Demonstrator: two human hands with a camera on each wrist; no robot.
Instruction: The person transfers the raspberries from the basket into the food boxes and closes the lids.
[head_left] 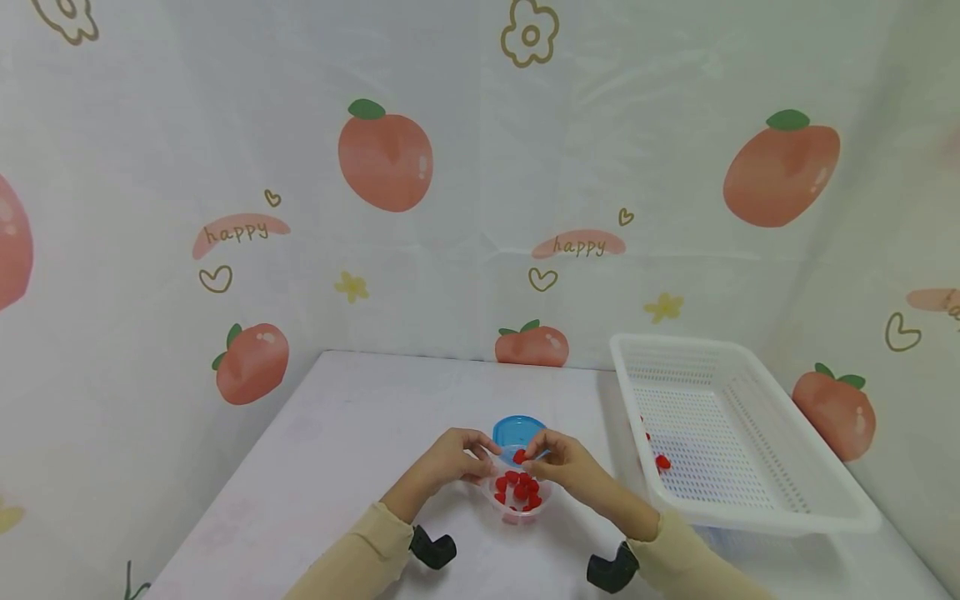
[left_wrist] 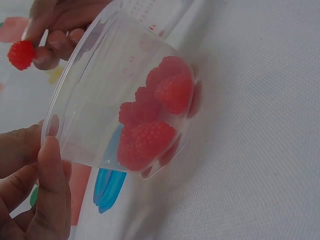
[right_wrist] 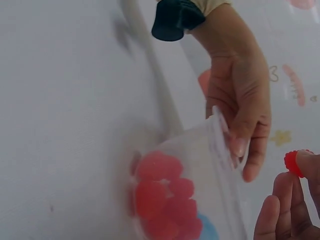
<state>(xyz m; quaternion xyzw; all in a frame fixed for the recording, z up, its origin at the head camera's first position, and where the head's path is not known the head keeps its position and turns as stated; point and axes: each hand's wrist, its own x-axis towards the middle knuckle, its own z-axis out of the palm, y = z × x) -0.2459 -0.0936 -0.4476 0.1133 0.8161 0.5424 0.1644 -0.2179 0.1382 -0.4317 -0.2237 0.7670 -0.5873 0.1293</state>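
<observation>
The blue lid (head_left: 516, 428)'s partly hidden behind the clear tub (left_wrist: 100, 125); left hand (head_left: 455, 458) pinches its rim, right hand (head_left: 567, 468) pinches a raspberry (left_wrist: 21, 55) (partly finger-covered) above rim level.

berries (head_left: 521, 492) lie in the tub (left_wrist: 85, 125) on the counter (head_left: 352, 417), the lid (head_left: 517, 429) behind it. right of these stands the basket (head_left: 795, 442), more berries (head_left: 663, 462) inside. the left hand (head_left: 459, 457) is at the tub's rim, one berry (left_wrist: 21, 55) above in the right hand (head_left: 566, 465).
</observation>
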